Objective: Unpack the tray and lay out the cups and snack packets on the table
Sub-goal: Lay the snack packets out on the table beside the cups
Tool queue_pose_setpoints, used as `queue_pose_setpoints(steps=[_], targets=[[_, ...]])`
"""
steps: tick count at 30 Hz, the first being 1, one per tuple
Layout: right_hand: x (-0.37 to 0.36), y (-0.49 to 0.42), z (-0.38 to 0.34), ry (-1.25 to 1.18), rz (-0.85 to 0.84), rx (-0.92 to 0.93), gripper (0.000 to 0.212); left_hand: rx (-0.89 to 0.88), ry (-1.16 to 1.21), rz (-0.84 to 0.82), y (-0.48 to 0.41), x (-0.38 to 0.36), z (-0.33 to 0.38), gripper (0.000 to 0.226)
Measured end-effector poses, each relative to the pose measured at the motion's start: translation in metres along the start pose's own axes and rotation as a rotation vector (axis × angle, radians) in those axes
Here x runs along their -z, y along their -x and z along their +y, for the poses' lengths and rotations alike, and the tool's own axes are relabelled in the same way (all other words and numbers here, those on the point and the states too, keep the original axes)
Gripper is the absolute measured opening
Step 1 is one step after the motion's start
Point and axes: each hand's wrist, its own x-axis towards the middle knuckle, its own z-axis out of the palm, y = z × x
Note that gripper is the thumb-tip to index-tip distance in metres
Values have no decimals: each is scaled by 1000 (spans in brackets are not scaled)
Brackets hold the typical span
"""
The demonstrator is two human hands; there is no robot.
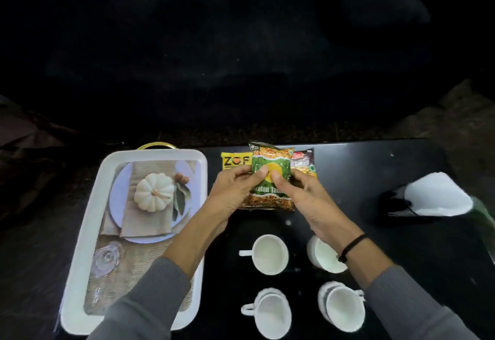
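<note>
A green and orange snack packet (270,160) is held over the black table (375,168) by both hands. My left hand (230,195) grips its left edge and my right hand (300,195) grips its right side. Behind it lie a yellow packet (233,161) and a dark red packet (304,160), both partly covered. Several white cups stand on the table below my hands: one at centre (270,254), one (321,254) partly under my right wrist, and two stacks (270,315) (342,310) nearer me. The white tray (80,259) at left holds nothing; its bottom bears a pumpkin picture.
A white and black cloth-like object (436,195) lies on the table's right side. A gold handle (156,146) sticks up at the tray's far end. The surroundings beyond the table are dark.
</note>
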Motion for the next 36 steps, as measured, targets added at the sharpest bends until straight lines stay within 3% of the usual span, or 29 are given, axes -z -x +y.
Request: queue_pose_setpoints(steps=[2, 4, 7, 13, 16, 24, 33, 36], targets=[[22, 3, 7, -57, 97, -14, 58, 5, -33, -32, -5, -24, 3, 9], [42, 4, 14, -107, 177, -22, 50, -10, -58, -65, -10, -49, 6, 17], [74, 3, 24, -163, 275, -4, 37, -32, -60, -98, -22, -91, 7, 9], [115, -9, 37, 30, 409, 9, 28, 6, -79, -102, -40, -150, 0, 4], [124, -19, 40, 151, 419, -7, 21, 2, -131, -79, -49, -161, -2, 12], [126, -28, 44, 472, 440, -9, 37, -62, -430, 8, -53, -163, -4, 43], [121, -22, 43, 602, 441, -9, 34, -90, -539, -11, -45, -166, -6, 46], [118, -18, 45, 734, 460, 55, 37, -192, -617, 100, -39, -163, -8, 35]])
